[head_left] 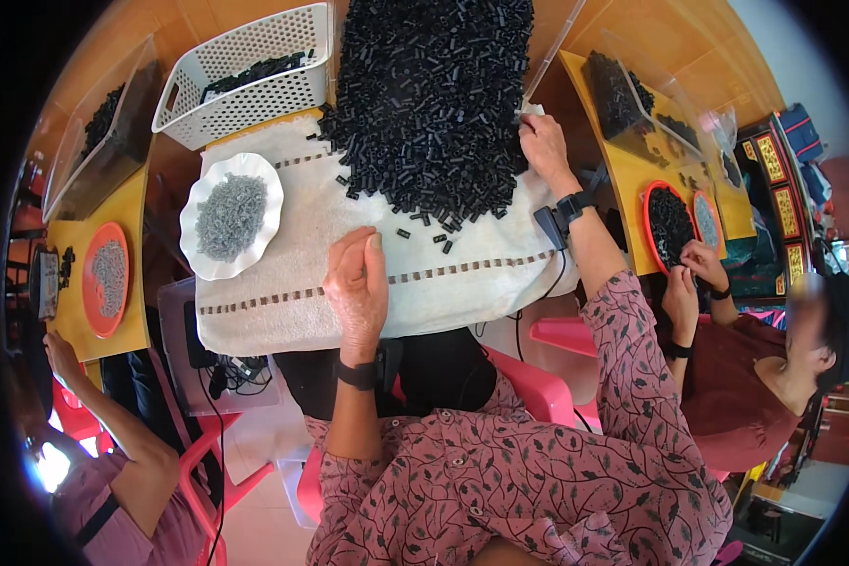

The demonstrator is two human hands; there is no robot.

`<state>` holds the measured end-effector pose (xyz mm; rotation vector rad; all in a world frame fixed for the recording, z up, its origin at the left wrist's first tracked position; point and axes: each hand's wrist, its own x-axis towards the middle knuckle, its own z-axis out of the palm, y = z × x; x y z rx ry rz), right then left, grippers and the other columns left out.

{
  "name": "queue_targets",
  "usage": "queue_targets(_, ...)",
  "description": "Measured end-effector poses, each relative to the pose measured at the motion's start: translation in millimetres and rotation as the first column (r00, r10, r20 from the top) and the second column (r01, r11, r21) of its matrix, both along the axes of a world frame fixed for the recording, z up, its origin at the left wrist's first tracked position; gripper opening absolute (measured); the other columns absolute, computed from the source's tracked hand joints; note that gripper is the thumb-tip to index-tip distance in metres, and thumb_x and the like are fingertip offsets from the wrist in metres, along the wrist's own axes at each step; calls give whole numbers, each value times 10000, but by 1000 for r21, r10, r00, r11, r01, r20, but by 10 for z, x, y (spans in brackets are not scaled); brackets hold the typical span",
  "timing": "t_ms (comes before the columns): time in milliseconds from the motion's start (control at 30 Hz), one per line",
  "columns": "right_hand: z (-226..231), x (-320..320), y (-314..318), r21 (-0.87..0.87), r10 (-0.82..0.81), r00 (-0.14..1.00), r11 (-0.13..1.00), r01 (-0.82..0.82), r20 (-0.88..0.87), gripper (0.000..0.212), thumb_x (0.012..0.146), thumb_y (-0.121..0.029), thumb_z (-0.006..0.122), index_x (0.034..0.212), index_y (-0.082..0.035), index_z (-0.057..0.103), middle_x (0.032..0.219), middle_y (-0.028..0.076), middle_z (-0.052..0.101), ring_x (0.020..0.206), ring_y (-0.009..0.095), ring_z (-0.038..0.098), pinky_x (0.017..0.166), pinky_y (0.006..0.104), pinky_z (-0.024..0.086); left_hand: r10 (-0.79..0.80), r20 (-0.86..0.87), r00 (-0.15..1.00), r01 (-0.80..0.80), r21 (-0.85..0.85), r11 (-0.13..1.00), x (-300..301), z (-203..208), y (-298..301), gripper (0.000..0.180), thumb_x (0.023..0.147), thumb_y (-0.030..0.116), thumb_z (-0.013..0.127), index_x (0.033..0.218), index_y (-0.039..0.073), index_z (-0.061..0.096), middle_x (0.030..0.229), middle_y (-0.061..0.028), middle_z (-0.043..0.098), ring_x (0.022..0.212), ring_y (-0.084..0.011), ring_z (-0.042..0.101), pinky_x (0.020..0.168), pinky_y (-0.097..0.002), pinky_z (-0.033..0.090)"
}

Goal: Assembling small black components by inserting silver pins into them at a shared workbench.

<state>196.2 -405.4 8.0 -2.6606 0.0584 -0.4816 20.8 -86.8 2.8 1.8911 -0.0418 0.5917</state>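
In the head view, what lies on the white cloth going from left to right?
White plate of grey pieces → left hand, resting on the cloth → scattered loose black pieces → right hand, at the edge of the big black pile.

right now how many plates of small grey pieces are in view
3: a white plate left of the black pile, an orange plate at far left, and a partly hidden one at right; others may be hidden.

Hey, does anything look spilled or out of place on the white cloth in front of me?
A few small black pieces lie scattered on the white cloth, apart from the big black pile near the right hand. Otherwise nothing stands out.
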Motion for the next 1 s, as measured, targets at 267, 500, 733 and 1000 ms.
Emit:
queue_targets(267,-91,-77,33,-18,-88,996,996,89,7,251,867,-198,550,990,-69,727,1021,241,637,995,410,583,892,489,466,-15,-9,1000,14,-38,999,-2,3,-10,80,895,22,624,909,-34,679,998,-152,687,890,-270,671,799,-348,536)
queue_targets(500,-101,-147,206,24,-70,997,997,70,35,271,904,-193,485,1007,-10,656,1043,245,623,1004,422,579,891,486,461,-12,11,1000,12,-28,1000,8,-3,3,65,882,9,625,886,-33,674,980,-150,692,890,-280,666,799,-355,538)
queue_targets(733,-85,-251,425,-2,-50,992,999,51,112,278,947,-225,483,1065,7,582,1063,238,607,979,422,588,864,490,472,-15,26,1000,15,-18,1000,19,-33,-3,61,880,8,628,883,-33,673,966,-148,694,884,-280,663,793,-353,537)
queue_targets(1000,52,-346,826,-73,83,987,995,-74,138,220,959,-229,492,981,-10,488,968,244,555,840,458,599,732,530,512,-10,73,997,9,12,1000,24,-72,19,66,884,16,634,888,-38,672,960,-147,692,876,-279,658,785,-353,535)
